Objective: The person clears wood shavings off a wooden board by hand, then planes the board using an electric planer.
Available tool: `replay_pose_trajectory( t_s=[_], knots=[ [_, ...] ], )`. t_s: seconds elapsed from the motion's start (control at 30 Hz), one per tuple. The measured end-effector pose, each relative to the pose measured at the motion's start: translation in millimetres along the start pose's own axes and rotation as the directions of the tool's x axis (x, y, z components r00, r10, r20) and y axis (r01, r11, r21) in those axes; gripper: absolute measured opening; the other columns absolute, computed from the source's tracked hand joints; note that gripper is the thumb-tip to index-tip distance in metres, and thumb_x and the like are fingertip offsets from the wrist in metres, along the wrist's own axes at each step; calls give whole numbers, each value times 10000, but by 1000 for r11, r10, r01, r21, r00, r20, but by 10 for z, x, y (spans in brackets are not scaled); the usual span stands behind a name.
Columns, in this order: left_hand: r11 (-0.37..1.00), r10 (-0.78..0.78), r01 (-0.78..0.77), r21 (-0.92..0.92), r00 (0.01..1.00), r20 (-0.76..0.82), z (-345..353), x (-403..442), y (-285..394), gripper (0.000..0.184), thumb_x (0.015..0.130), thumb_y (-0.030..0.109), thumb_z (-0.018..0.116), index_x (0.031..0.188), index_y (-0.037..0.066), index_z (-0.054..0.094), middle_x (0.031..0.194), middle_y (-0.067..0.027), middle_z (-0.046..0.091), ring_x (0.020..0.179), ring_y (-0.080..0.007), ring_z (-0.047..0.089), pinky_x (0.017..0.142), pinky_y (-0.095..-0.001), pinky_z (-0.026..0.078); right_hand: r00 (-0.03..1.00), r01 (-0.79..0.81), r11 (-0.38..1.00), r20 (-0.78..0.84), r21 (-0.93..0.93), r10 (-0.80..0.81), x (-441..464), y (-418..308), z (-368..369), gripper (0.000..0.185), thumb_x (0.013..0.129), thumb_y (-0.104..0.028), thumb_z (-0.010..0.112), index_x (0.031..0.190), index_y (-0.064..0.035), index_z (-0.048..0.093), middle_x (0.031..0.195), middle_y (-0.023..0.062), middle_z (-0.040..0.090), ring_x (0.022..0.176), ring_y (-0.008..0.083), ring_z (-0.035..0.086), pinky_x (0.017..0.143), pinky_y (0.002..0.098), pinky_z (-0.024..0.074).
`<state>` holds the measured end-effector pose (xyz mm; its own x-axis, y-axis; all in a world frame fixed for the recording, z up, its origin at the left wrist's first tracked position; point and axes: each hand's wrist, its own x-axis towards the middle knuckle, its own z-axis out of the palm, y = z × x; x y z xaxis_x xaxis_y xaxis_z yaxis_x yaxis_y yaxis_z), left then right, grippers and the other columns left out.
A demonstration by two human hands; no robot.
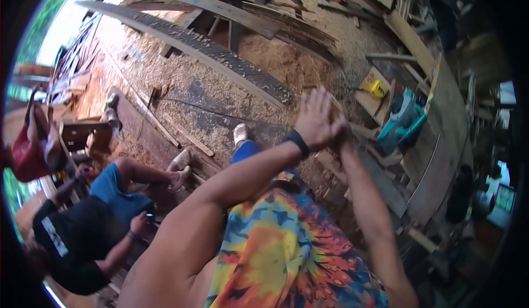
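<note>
My left hand (315, 118), with a black band (297, 142) on its wrist, is stretched out with its fingers extended. It lies against my right hand (343, 134) in front of me, above the sawdust-covered floor. The left hand hides most of the right hand's fingers. A narrow tan edge shows beside the fingertips; I cannot tell whether it is wood in the hands or in the background. Nearest beyond the hands is a dark plank (231, 60) strewn with shavings. To their right are a teal power tool (405, 118) and a yellow tape measure (378, 88).
Two people sit at the left, one in a black shirt (82, 236), the other in red (34, 151). Loose sticks (190, 140) and a dark cord (204, 109) lie on the floor. Plywood sheets (449, 109) lean at the right, near scrap wood.
</note>
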<state>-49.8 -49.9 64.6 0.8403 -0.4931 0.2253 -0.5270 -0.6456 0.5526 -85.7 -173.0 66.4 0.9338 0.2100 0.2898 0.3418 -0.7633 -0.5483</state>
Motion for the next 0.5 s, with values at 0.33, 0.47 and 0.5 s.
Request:
replay_pose_trajectory(
  t_s=[0.33, 0.47, 0.5],
  knots=[
    [991, -1, -17, 130, 991, 134, -678, -31, -11, 792, 976, 633, 419, 1568, 123, 290, 1676, -129, 58, 1538, -374, -12, 1210, -586, -62, 874, -472, 870, -50, 142, 482, -1370, 712, -238, 421, 828, -92, 707, 1227, -9, 602, 1213, 158, 649, 1105, 343, 636, 988, 412, 478],
    [953, -150, 151, 264, 988, -23, -1175, 77, -919, 784, 997, 604, 403, 1594, 139, 198, 1671, -147, 32, 1543, -333, -21, 1224, -497, -89, 926, -354, 930, -103, 101, 364, -1021, 605, -167, 450, 811, -75, 729, 1224, 10, 572, 1203, 191, 641, 1118, 366, 629, 985, 436, 490],
    [932, -187, 194, 305, 981, -54, -1281, 107, -1168, 783, 1002, 601, 390, 1600, 144, 174, 1671, -152, 32, 1545, -326, -19, 1226, -478, -95, 945, -286, 957, -146, 53, 291, -870, 539, -115, 481, 803, -69, 738, 1239, 12, 551, 1201, 199, 637, 1118, 382, 626, 985, 451, 492]
  ],
)
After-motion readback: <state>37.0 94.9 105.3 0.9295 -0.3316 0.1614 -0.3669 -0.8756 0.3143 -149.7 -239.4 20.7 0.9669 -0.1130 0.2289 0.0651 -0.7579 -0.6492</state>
